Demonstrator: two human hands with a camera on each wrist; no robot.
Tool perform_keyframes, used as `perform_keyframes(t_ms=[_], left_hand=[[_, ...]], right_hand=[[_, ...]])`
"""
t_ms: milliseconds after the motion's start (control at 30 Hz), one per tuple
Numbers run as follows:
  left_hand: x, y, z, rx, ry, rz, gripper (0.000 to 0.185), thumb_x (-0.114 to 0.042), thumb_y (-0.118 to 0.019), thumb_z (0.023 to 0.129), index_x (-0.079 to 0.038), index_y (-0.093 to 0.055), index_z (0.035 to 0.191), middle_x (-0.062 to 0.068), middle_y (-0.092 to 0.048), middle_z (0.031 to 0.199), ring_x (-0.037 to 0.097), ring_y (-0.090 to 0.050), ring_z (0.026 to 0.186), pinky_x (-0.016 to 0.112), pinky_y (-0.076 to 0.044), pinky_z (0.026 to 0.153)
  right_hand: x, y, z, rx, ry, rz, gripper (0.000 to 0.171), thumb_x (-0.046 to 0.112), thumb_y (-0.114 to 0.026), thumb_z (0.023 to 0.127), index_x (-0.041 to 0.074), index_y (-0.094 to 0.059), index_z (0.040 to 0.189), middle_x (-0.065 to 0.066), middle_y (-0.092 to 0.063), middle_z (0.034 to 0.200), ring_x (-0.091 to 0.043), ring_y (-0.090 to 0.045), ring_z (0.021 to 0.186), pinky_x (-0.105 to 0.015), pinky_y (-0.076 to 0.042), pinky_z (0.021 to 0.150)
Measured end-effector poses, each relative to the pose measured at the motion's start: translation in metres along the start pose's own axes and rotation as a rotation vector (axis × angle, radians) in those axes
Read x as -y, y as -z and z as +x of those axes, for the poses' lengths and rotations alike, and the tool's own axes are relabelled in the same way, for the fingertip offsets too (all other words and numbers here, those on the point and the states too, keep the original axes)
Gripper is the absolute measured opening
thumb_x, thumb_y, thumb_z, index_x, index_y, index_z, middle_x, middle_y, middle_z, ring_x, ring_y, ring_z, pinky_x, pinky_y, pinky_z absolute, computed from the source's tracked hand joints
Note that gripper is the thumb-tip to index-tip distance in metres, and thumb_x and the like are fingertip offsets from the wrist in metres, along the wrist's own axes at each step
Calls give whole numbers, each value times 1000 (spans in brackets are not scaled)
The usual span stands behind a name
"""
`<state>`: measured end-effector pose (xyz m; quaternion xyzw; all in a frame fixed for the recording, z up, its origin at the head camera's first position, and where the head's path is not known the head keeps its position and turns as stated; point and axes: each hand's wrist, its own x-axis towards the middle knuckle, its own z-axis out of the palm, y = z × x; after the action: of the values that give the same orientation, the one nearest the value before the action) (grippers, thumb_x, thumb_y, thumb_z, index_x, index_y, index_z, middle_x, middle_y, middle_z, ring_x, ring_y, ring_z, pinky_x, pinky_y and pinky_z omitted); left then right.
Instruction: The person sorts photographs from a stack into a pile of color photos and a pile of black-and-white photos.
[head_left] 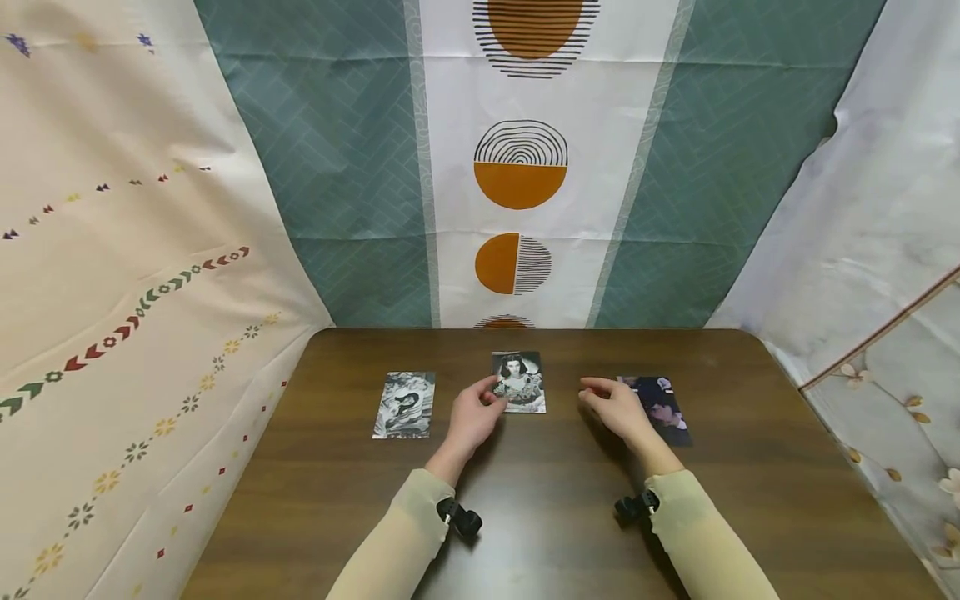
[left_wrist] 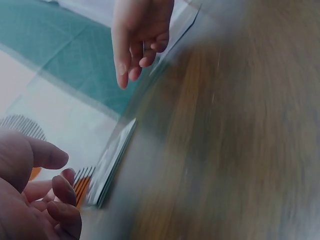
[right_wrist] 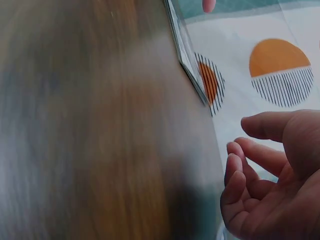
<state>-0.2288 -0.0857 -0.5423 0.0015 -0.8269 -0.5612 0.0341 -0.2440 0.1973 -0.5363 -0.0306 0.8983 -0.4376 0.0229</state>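
A black-and-white photo card (head_left: 522,383) showing a person in white lies near the table's back edge; in the left wrist view this card (left_wrist: 112,162) shows a visible edge thickness. My left hand (head_left: 475,415) hovers at its left side with fingers loosely bent, overlapping its lower left in the head view. Between those fingers the left wrist view shows nothing held. To the right, my right hand (head_left: 615,407) hangs over the table, fingers loosely bent and holding nothing. Beside it lies a dark card with pink and purple flowers (head_left: 667,414), partly hidden by that hand.
Another black-and-white card (head_left: 405,406) lies on the left of the brown wooden table (head_left: 540,500). Patterned cloth (head_left: 360,167) hangs behind the table, with pale cloths at both sides. Each wrist carries a small black camera (head_left: 461,518).
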Motion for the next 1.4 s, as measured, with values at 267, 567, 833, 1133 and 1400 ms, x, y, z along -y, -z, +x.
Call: perform_keyframes(t_ms=[267,567,833,1133,1400], left_hand=[[8,7,6,-4,22,49,49,-8,-74,93,3,-67,141,0,-66,85,14,-58,81,35,-48,81],[17,9,17,-16,53,103,50,-9,-73,92,4,-67,140,0,-65,85,15,-58,80,35,-49,79],[19,6,19,-20,114,173,48,-14,-73,91,-3,-72,138,-2,-65,85,16,-58,80,36,-48,76],[15,2,18,-19,103,222,42,-18,-71,90,-8,-78,130,-5,-65,82,16,-58,80,34,-44,70],[11,-1,17,-22,134,243,44,-21,-70,92,-11,-77,135,-7,-68,86,17,-60,86,36,-45,73]], right_hand=[[13,-23,4,12,20,30,40,21,-69,103,0,-71,137,-17,-73,127,-36,-65,122,-52,-51,102],[33,-54,14,-32,9,29,42,19,-71,98,0,-72,136,-14,-75,118,-35,-67,116,-52,-50,102],[36,-65,15,-33,-29,-21,44,20,-70,96,2,-72,136,-12,-75,117,-35,-67,116,-53,-49,102],[38,-65,13,-31,-31,-36,43,19,-70,95,3,-74,135,-12,-75,117,-34,-67,115,-53,-49,100],[38,-64,11,-29,-42,-20,43,19,-70,97,4,-73,137,-15,-75,124,-38,-65,123,-54,-48,105]])
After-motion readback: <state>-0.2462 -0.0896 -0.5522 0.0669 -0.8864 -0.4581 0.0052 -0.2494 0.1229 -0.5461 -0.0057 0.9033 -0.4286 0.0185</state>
